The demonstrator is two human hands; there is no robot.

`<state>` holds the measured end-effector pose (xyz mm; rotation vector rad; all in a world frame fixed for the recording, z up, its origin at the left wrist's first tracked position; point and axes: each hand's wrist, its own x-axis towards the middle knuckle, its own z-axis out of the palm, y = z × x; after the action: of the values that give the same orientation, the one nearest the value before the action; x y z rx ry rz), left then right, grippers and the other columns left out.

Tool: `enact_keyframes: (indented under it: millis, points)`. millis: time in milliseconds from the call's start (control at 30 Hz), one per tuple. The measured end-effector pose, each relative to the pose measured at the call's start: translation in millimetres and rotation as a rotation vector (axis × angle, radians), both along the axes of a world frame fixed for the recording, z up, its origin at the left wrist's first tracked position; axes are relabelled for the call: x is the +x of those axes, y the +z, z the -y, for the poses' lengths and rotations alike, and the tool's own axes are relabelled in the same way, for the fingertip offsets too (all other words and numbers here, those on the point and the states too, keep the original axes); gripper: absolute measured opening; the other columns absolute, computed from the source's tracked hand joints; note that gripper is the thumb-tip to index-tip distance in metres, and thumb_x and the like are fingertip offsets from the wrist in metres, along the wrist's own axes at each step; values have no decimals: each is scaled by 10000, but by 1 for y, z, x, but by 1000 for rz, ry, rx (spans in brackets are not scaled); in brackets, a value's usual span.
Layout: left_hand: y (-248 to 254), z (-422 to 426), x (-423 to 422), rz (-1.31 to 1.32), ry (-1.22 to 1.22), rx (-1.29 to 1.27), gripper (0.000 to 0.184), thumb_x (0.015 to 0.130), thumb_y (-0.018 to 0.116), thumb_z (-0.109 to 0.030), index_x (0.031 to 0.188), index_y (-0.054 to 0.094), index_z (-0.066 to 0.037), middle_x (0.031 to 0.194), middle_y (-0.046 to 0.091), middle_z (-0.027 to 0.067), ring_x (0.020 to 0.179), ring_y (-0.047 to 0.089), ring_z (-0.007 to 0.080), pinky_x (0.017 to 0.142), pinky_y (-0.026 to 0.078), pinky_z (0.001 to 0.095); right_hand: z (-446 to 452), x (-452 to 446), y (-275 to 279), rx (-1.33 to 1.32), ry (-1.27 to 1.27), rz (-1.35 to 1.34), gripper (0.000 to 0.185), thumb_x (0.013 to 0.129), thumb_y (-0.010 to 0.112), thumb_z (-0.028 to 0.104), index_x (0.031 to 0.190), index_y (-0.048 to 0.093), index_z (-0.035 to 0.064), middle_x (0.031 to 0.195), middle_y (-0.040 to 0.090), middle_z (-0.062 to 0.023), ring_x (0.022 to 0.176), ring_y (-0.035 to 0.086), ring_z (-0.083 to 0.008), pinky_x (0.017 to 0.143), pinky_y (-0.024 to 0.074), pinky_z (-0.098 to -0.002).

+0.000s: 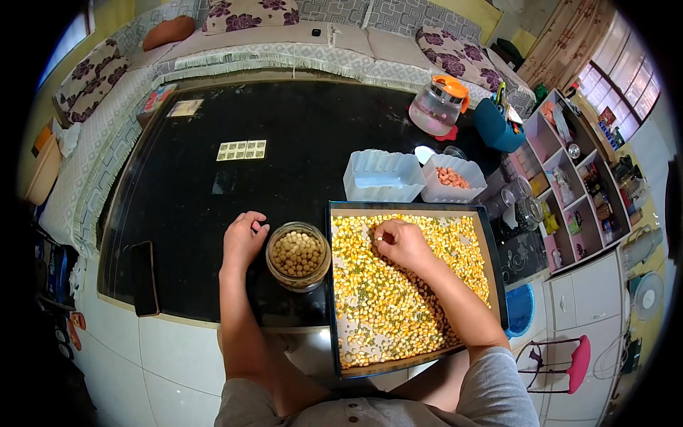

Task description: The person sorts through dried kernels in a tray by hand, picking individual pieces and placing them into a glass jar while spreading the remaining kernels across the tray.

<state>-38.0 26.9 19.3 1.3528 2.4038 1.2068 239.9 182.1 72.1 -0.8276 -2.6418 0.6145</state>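
Observation:
My left hand (245,238) lies on the black table just left of a glass jar (298,283). Its fingers are loosely bent and apart, with nothing in them. Round tan beans that look like chickpeas (297,254) fill the open jar. Over the shallow cardboard box (499,285), my right hand (404,243) has thumb and fingers pinched together. A small pale speck shows at the fingertips, too small to name. Yellow corn kernels (398,313) cover the box floor, mixed with small green beans (366,288).
Behind the box stand a translucent plastic container (384,176) and another (455,181) with reddish nuts or beans. An orange-lidded pitcher (437,107) and a teal holder (498,124) are farther back. A phone (145,277) lies at the left edge. Lidded jars (523,213) stand at right.

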Motion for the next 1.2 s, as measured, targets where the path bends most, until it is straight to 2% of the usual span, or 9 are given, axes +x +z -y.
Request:
enact_keyframes:
  millis: [67, 233, 300, 533, 767, 867, 967, 1033, 1200]
  points:
    - [0, 0, 0, 1, -1, -1, 155, 731, 665, -120, 865, 619, -58, 712, 554, 62, 588, 543, 206, 578, 459, 322, 3, -2, -2, -85, 53, -122, 104, 730, 629, 99, 823, 634, 54, 787, 620, -118, 717, 601, -293, 682, 494, -356]
    - [-1, 0, 0, 9, -5, 7, 153, 731, 664, -118, 865, 619, -60, 709, 553, 59, 575, 541, 198, 566, 456, 314, 5, -15, -15, 11, 90, -117, 60, 745, 610, 82, 786, 621, 40, 794, 614, -128, 728, 596, -307, 703, 492, -370]
    - [1, 0, 1, 9, -6, 7, 153, 731, 665, -117, 866, 619, -59, 707, 552, 59, 574, 540, 197, 564, 455, 314, 0, -16, -26, 89, 169, -37, 54, 745, 609, 82, 758, 608, 29, 787, 608, -138, 736, 596, -309, 704, 492, -378]
    - [-1, 0, 0, 1, -3, 17, 150, 731, 666, -116, 863, 618, -65, 703, 549, 53, 575, 540, 195, 561, 454, 315, -4, -12, -9, 11, 85, 151, 31, 686, 570, 15, 715, 577, 21, 787, 609, -154, 768, 595, -318, 714, 489, -394]
    - [0, 0, 0, -11, -5, 9, 145, 734, 662, -123, 861, 616, -69, 700, 546, 51, 584, 542, 198, 572, 453, 319, -5, -11, -9, 117, 150, 178, 58, 693, 567, 24, 737, 602, 37, 811, 618, -143, 780, 597, -315, 714, 486, -394]
    - [0, 0, -1, 4, -8, 16, 146, 734, 659, -123, 862, 616, -69, 698, 545, 50, 583, 542, 199, 575, 452, 321, -4, -13, -5, 82, 122, 176, 67, 703, 579, 39, 758, 618, 42, 811, 624, -133, 775, 602, -305, 708, 490, -383]
    - [-1, 1, 0, 30, -2, 4, 147, 731, 660, -121, 862, 617, -70, 696, 544, 50, 581, 540, 201, 571, 451, 322, 2, -14, -5, -100, 76, 5, 62, 714, 593, 60, 765, 621, 40, 802, 627, -129, 765, 605, -300, 705, 493, -373]
    - [-2, 0, 0, 10, -11, 22, 147, 730, 660, -119, 861, 616, -69, 693, 543, 51, 579, 538, 200, 568, 451, 321, 1, -17, -11, -51, 201, -15, 71, 718, 603, 75, 775, 622, 37, 785, 629, -128, 746, 608, -302, 698, 496, -370]
    - [-2, 0, -1, 5, -12, 17, 147, 728, 662, -113, 859, 615, -67, 694, 543, 50, 578, 538, 197, 564, 450, 318, 2, -18, -17, 54, 216, 86, 66, 716, 604, 72, 770, 621, 37, 770, 628, -128, 730, 611, -310, 694, 499, -378]
